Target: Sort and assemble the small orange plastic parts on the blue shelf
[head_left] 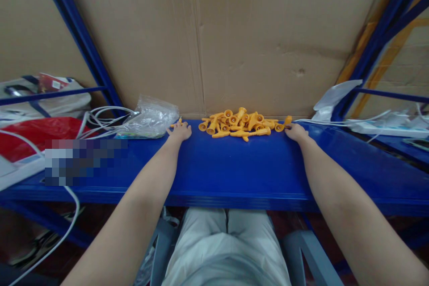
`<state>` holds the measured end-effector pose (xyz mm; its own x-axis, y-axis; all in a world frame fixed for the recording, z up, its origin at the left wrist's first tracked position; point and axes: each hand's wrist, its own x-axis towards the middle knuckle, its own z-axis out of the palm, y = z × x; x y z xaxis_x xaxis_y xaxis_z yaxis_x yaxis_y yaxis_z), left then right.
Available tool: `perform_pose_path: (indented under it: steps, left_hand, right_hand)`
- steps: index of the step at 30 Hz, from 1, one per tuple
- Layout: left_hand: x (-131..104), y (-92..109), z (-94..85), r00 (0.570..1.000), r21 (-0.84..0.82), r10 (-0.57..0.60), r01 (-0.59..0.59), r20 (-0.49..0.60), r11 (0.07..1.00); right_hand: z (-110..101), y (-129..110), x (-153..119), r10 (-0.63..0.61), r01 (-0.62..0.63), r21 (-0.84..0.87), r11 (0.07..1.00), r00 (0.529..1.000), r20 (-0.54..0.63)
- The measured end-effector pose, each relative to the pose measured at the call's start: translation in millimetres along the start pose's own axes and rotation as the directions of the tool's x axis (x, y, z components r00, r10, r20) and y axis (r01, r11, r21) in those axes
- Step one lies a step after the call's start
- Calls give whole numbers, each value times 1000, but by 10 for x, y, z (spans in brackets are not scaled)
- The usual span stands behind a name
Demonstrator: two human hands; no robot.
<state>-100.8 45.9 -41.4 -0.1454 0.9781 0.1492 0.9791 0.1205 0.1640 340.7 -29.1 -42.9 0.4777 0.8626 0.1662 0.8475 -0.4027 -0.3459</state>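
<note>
A heap of orange plastic pieces point(234, 121), several with flared, cup-like ends, lies on the blue shelf top point(234, 165) against the cardboard. What kind of part they are I cannot make out. Left of the heap, my left hand point(180, 131) rests palm down with its fingers spread. A small orange piece point(177, 122) shows just beyond those fingertips, partly hidden by them. At the heap's right end, my right hand point(296, 133) has its fingers closed on an orange piece point(288, 120) that stands up from the shelf. Both arms are stretched forward.
A tall cardboard sheet point(254, 44) backs the shelf. Clear plastic bags point(150, 116) and white cables point(107, 114) lie to the left, near a red bag point(50, 132). A white power strip point(389, 127) is at the right. Blue metal posts point(78, 31) rise on both sides.
</note>
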Motion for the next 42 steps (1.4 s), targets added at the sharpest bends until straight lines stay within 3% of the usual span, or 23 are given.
perform_pose_path:
  steps: [12,26,29,35,38,42]
  left_hand:
    - [-22,-5,-15,998,21,21,-20,-51,1000]
    - [-35,1,-83,998,2,-33,33,-45,999]
    - [-47,29,-110,996,9,16,-16,-91,1000]
    - [-43,72,-143,961,14,249,-249,-122,968]
    - [-46,48,-153,974,56,164,-157,-154,986]
    - [-65,5,-148,994,44,21,-16,-109,999]
  right_hand:
    - [7,6,20,-3,3,-2,1000,1000,-12]
    - [39,23,46,4,-4,-10,1000,1000,-24]
    - [42,24,53,2,-2,-6,1000,1000,-26]
    - [41,38,69,-13,13,6,1000,999,-30]
    - [24,25,46,2,-2,-3,1000,1000,-4]
    - [24,20,43,0,0,-4,1000,1000,-8]
